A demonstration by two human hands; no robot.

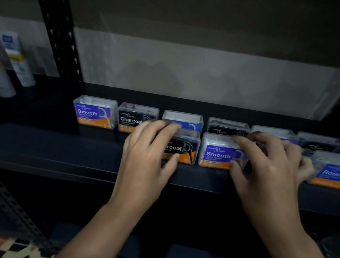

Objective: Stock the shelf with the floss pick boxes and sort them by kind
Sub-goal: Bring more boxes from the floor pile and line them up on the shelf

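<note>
Clear rigid plastic, likely light and slippery: near the shelf (93, 157) front edge, left hand (150, 148) fingers pinch the Charcoal box (184, 147) top and front, right hand (270, 167) fingers likewise grip the adjoining Smooth box (216, 152).

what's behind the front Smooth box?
Behind the front Smooth box stands a back-row black-label box. Its label text is unreadable, and the right hand covers its right part.

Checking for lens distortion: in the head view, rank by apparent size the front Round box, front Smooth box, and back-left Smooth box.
Largest: blue-labelled clear plastic Round box.
Next: front blue-labelled Smooth box, partly covered by the right hand.
Smallest: back-left Smooth box, which sits farther away.
</note>
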